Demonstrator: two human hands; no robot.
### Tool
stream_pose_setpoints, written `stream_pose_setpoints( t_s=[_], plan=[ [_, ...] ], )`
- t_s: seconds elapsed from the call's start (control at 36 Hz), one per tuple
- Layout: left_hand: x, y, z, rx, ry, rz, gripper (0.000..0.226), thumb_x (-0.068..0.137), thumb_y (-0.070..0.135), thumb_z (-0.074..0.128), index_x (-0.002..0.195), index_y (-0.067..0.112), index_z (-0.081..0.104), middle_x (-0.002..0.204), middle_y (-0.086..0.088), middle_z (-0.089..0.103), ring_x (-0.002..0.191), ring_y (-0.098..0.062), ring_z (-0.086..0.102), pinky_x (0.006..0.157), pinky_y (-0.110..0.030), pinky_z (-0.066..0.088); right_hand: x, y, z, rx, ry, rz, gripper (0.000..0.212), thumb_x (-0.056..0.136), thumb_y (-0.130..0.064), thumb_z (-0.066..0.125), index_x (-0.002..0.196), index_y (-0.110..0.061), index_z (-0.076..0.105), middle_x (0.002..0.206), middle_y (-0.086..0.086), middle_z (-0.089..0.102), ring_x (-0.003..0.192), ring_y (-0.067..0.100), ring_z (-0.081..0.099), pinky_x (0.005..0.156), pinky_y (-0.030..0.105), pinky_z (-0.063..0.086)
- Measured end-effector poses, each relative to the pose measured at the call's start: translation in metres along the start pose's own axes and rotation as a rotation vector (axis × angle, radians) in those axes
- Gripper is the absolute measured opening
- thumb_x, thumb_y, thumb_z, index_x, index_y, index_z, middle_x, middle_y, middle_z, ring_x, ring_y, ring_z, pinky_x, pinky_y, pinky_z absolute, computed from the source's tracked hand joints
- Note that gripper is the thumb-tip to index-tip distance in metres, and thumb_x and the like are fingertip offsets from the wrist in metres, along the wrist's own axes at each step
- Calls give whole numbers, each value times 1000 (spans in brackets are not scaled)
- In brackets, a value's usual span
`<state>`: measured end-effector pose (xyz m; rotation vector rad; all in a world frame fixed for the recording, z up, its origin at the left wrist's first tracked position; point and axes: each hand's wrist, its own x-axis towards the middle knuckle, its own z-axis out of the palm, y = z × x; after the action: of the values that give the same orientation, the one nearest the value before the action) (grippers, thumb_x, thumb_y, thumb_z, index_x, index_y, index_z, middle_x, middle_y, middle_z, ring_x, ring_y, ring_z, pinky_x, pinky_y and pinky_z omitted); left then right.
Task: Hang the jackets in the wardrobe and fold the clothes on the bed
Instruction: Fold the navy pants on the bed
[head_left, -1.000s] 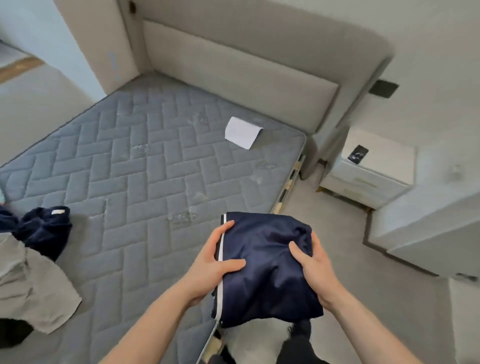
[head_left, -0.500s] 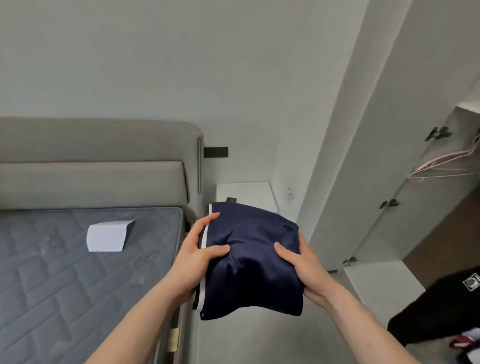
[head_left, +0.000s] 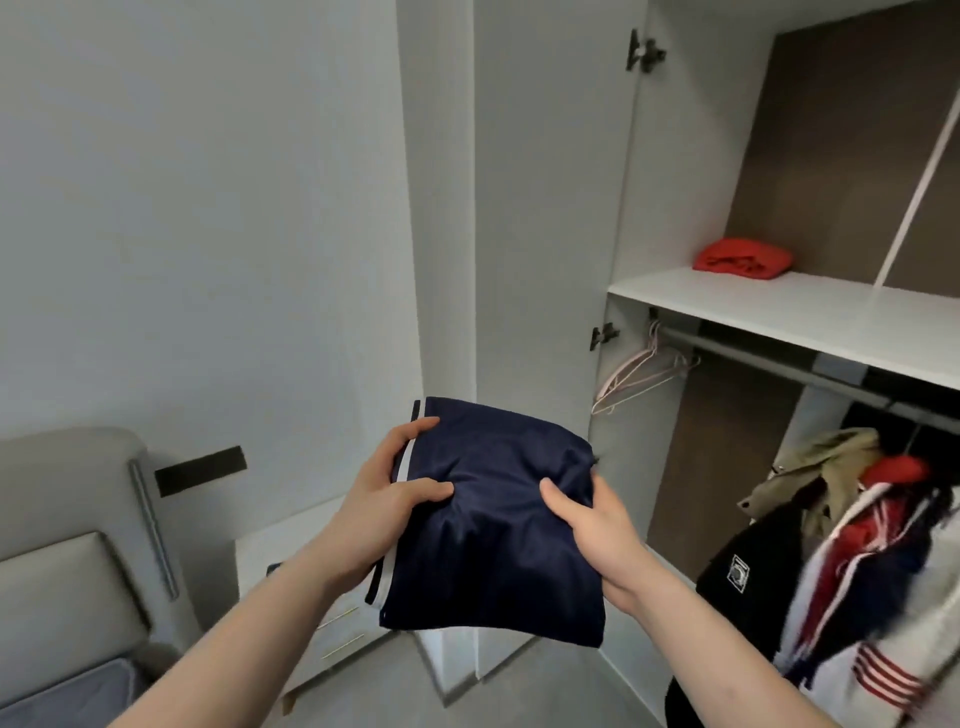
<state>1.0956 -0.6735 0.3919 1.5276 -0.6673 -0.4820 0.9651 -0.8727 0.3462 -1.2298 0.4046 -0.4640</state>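
Facing open wardrobe (head_left: 779, 306), gripping folded navy garment (head_left: 493, 519) between left hand (head_left: 384, 499) and right hand (head_left: 597, 525), red bundle (head_left: 743, 257) lying on shelf, jackets (head_left: 857, 545) hanging below.

Your two arms are bare — no sleeves, no watch, no rings on your left hand (head_left: 387, 499) or right hand (head_left: 597, 530).

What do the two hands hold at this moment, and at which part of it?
Both hold the folded navy garment. The left hand grips its left edge with the white stripe; the right hand grips its right edge, thumbs on top.
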Motion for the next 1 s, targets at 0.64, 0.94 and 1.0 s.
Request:
stream_pose_setpoints(
  t_s=[0.64,0.94,1.0],
  plan=[
    [328,90,135,-59,-565,88,42,98,14,65,135,32,57,127,2,67,113,-18,68,102,-38,54,153,-179,-108,-225,629,-307,34,93,-24,75,124,-19,63,114,3,75,94,19,75,70,27,60],
    [433,122,269,-88,-692,105,43,96,15,67,135,31,55,119,2,71,106,-18,70,96,-37,57,201,-254,-218,-269,744,-293,27,94,-23,73,121,-18,67,112,5,76,101,26,74,82,38,59],
    [456,124,295,-86,-698,99,43,96,16,67,134,32,56,118,2,71,104,-18,71,91,-35,58,215,-264,-241,-266,759,-285,26,94,-23,73,119,-17,68,111,5,76,99,26,74,78,36,59]
  ],
)
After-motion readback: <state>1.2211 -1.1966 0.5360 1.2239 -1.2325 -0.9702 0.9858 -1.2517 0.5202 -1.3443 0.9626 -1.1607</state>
